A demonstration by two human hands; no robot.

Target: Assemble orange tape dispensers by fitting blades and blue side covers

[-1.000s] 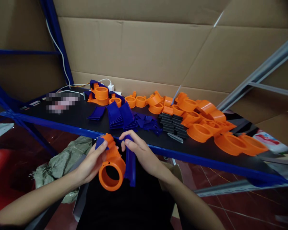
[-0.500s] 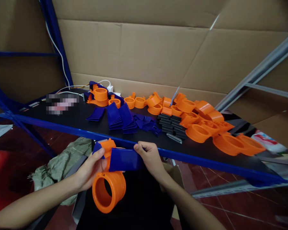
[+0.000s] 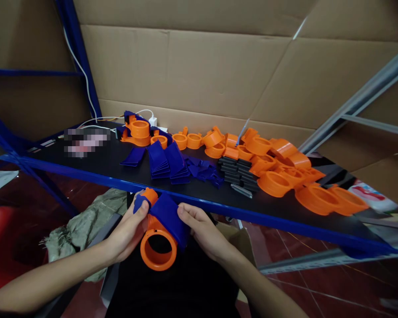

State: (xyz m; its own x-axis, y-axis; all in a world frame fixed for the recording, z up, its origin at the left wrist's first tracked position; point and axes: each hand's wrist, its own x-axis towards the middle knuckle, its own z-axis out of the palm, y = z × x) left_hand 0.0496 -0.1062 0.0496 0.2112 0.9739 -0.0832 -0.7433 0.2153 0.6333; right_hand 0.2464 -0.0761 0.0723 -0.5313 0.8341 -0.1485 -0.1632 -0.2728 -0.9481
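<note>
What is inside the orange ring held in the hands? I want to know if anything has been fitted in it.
The orange ring looks hollow; only dark shows through its opening. A blue panel lies over its upper part, hiding what is beneath.

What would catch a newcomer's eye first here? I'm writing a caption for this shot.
First, the two bare hands low in the middle: the left hand and right hand together hold an orange ring part with a blue flap laid over it. Behind them, the black shelf carries a heap of orange rings at right and stacked blue pieces at centre.
</note>
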